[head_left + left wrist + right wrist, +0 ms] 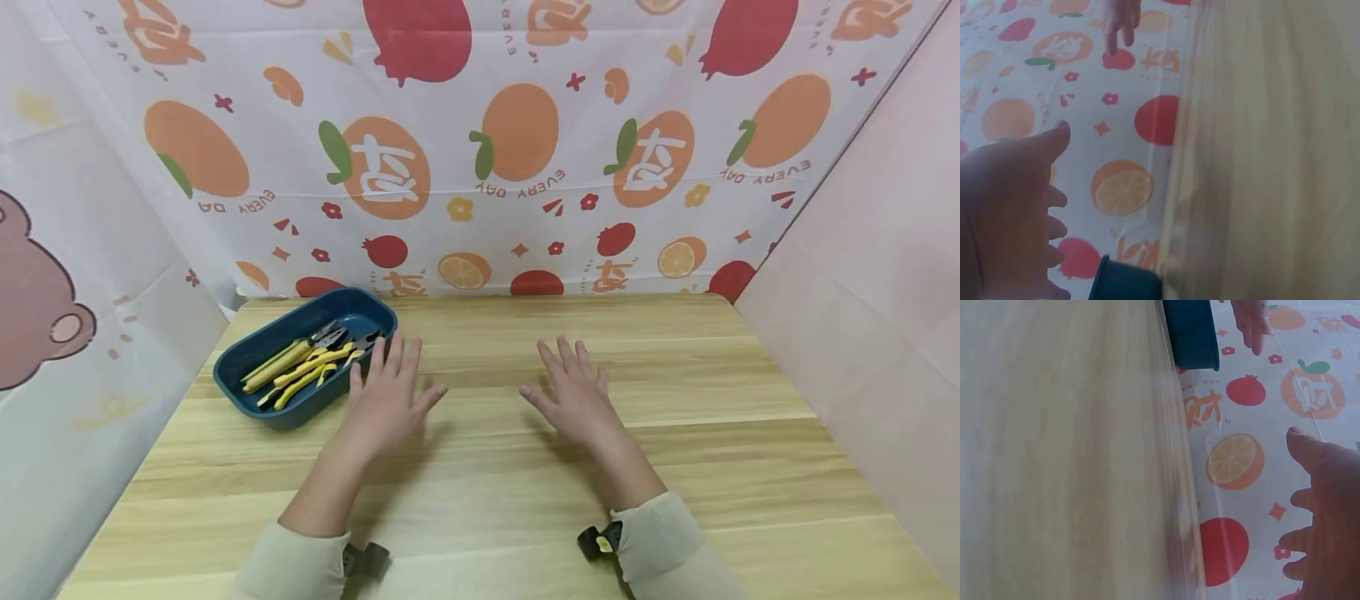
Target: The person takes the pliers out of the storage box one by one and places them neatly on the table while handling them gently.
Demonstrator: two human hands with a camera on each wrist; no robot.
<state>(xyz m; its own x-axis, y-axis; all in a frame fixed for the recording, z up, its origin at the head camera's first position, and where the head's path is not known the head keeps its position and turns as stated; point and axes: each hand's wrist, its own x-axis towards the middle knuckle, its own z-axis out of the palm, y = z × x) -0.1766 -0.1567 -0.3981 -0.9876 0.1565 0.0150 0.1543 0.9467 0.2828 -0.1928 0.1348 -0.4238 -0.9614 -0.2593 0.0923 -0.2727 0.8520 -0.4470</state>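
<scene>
Both hands hover over the wooden table with fingers spread and nothing in them. The left hand [386, 406] is nearest to a dark blue bin [300, 417]; in the head view its fingertips overlap the bin's right side, and whether they touch cannot be told. Inside the bin lie several pliers [307, 367] with yellow and black handles, their metal heads toward the far right end. The right hand [577, 400] is held to the right of the table's middle, apart from any object. Each wrist view shows its own hand, the left [1010, 212] and the right [1335, 519], with thumb extended.
A wood-grain table [487, 500] fills the lower view. Behind it hangs a white cloth [465, 150] printed with fruit; pale sheets [885, 292] close off both sides. Small black devices [600, 542] are strapped at the sleeve cuffs.
</scene>
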